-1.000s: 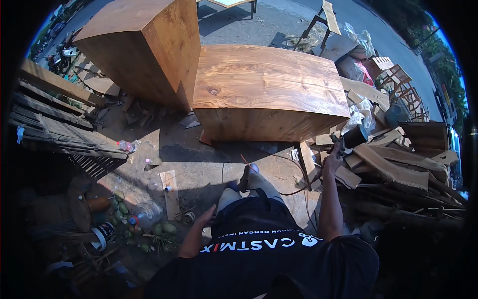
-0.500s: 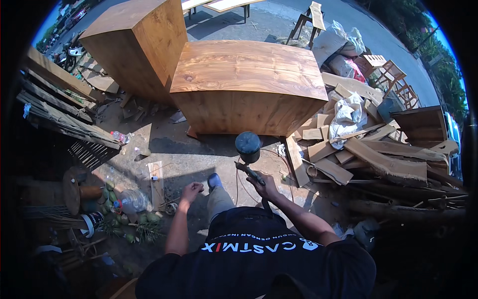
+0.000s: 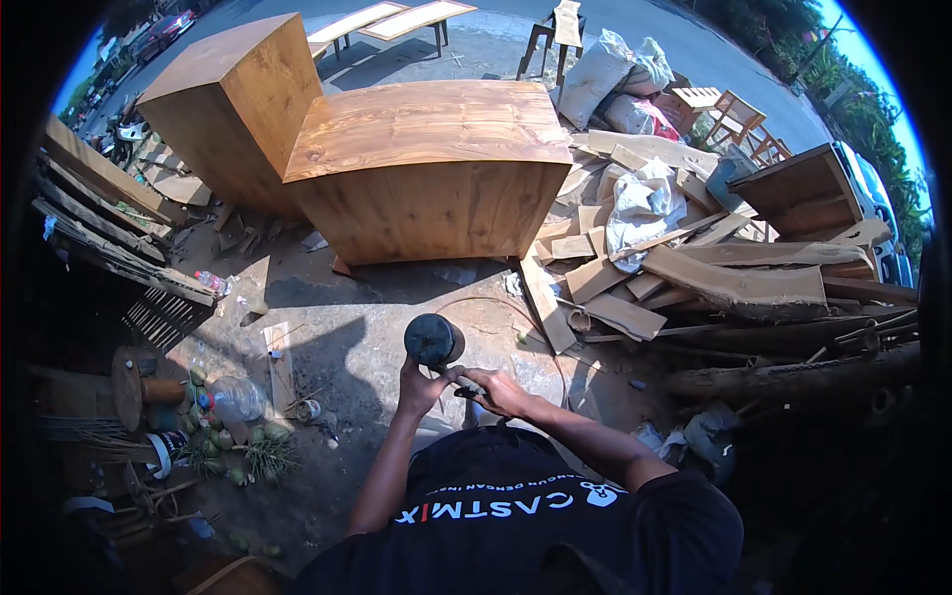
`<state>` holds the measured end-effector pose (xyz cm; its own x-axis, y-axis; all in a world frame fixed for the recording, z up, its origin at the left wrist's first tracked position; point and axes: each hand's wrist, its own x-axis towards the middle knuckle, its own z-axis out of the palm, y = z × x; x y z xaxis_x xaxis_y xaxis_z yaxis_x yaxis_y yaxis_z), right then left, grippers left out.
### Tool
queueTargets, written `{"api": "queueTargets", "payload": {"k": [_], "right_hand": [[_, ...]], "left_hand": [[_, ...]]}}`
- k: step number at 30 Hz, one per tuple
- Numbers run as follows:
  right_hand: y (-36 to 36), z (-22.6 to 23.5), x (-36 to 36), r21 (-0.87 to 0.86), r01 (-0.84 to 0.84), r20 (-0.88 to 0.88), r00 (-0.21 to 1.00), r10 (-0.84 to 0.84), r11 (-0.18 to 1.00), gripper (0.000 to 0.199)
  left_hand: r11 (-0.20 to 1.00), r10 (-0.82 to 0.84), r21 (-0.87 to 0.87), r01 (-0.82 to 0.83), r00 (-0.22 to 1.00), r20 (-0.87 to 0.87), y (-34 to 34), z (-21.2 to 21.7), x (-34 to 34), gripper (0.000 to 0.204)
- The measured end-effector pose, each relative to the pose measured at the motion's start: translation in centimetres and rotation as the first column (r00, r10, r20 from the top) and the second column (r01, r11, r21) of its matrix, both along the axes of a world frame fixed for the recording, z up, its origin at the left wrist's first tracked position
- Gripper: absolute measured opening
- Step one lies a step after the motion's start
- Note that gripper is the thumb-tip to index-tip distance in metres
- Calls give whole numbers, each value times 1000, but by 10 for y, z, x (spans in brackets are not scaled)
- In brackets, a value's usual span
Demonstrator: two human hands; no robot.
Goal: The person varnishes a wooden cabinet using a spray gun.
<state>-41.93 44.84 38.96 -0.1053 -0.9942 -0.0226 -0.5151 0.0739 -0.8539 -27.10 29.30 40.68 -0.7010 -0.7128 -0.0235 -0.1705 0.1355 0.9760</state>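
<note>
A spray gun with a round dark cup on top is held in front of my body. My right hand is closed around its handle. My left hand grips the gun just under the cup, its fingers meeting those of the right hand; the exact finger placement is partly hidden. Beyond the gun stands a wooden cabinet with a glossy, strongly grained upper face. A taller wooden cabinet stands against its left side.
Scrap boards are heaped on the right, with a white sheet and stuffed sacks behind. At left lie a large clear bottle, green coconuts and a wooden spool. A thin hose curves over the ground.
My left hand, free before, has come across to the spray gun and taken hold of it. The gun has moved left and nearer to me. My view has shifted to the right.
</note>
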Motion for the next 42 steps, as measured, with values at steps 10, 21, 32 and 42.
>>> {"api": "queueTargets", "payload": {"k": [10, 21, 32, 42], "right_hand": [[-21, 20, 76, -7, -226, 70, 972, 226, 974, 50], [-57, 3, 224, -62, -352, 53, 933, 355, 934, 53], [-98, -2, 313, -8, -445, 67, 893, 444, 896, 49], [-158, 34, 308, 129, -623, 112, 782, 613, 772, 57]], "left_hand": [[974, 227, 4, -228, 965, -128, 14, 20, 87, 64], [881, 464, -11, -472, 870, -168, 8, 6, 256, 74], [825, 550, -24, -564, 813, -190, -16, -19, 354, 77], [790, 612, 69, -609, 779, -138, -54, -2, 358, 53]]}}
